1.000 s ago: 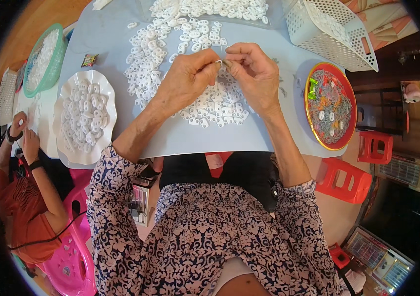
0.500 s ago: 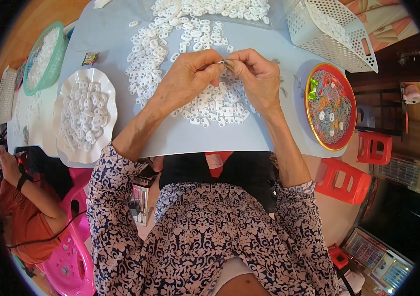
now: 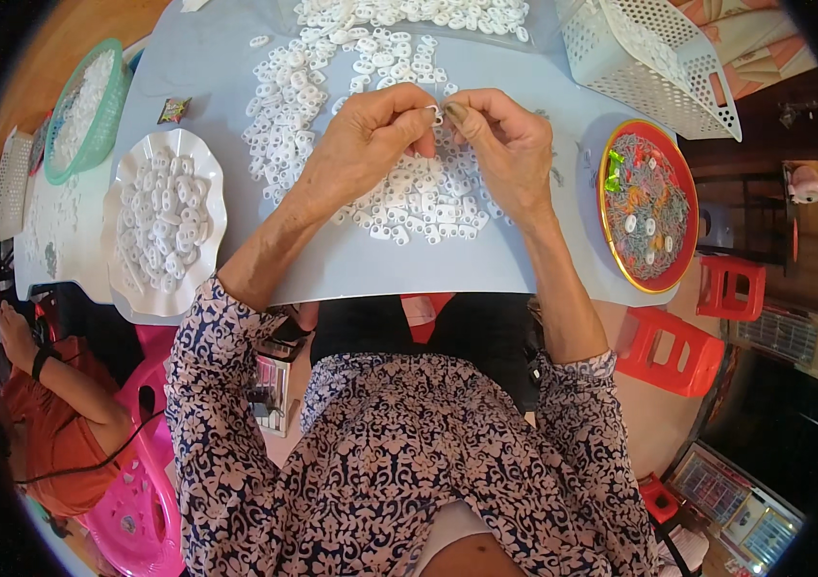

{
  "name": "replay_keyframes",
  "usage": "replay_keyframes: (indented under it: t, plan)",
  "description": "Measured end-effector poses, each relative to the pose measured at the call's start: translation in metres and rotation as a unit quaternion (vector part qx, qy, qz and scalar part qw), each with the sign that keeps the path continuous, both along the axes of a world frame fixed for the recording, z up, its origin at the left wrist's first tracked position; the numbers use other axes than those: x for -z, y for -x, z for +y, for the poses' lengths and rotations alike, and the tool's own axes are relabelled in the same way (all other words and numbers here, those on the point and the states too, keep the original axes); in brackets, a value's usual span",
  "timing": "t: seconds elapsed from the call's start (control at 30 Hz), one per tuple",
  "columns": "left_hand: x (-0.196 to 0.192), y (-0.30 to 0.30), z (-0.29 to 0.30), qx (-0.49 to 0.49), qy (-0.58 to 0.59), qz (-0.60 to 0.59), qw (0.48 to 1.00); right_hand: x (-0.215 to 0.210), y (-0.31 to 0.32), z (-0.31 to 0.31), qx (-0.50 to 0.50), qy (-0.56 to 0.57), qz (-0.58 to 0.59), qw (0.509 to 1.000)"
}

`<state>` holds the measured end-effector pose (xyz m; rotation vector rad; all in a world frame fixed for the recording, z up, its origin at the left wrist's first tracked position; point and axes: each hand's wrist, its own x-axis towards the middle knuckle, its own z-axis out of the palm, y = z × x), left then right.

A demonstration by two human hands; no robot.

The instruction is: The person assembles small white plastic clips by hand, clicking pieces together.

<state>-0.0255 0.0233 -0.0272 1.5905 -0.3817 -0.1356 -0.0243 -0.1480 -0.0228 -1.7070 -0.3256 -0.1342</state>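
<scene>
Above the pile of small white two-holed plastic pieces [image 3: 428,216], both hands meet at the fingertips. My left hand [image 3: 371,139] is closed in a pinch on one white plastic piece [image 3: 437,114], which pokes out between thumb and forefinger. Close against it, my right hand [image 3: 510,144] also pinches with thumb and forefinger. Whatever lies in that right pinch is too small or hidden to make out. On the left stands a white wavy-rimmed dish [image 3: 218,192] of similar white pieces. A red gold-rimmed dish [image 3: 689,216] on the right holds many thin grey bits and a few white pieces.
A white perforated basket [image 3: 640,72] stands at the back right, and a clear bag of white pieces [image 3: 419,13] at the back. A small wrapped packet [image 3: 174,111] lies left. Further left are a green basket [image 3: 119,120] and another person's arm [image 3: 77,389]. Red stools [image 3: 670,353] stand right.
My fingertips have shifted slightly; the white piece in my left pinch shows more plainly now, and my right thumb and forefinger have turned a little. The dishes and pile look the same.
</scene>
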Motion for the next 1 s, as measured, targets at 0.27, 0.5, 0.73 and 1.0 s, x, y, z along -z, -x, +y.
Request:
replay_keyframes:
  t: [0.27, 0.5, 0.73, 1.0]
  plan:
    - [-0.001, 0.002, -0.004, -0.002, -0.009, 0.002, 1.000, 0.003, 0.001, 0.000, 0.004, 0.014, -0.014, 1.000]
    - [0.002, 0.001, -0.001, 0.011, 0.005, 0.031, 0.999, 0.000, 0.001, 0.000, -0.007, 0.013, 0.032, 0.999]
    - [-0.008, 0.002, 0.001, 0.020, 0.075, 0.102, 0.992, -0.005, 0.001, -0.003, -0.072, -0.021, -0.021, 0.997]
    - [-0.009, 0.005, -0.002, 0.026, 0.129, 0.158, 0.979, -0.007, 0.002, 0.000, -0.124, -0.050, -0.004, 0.991]
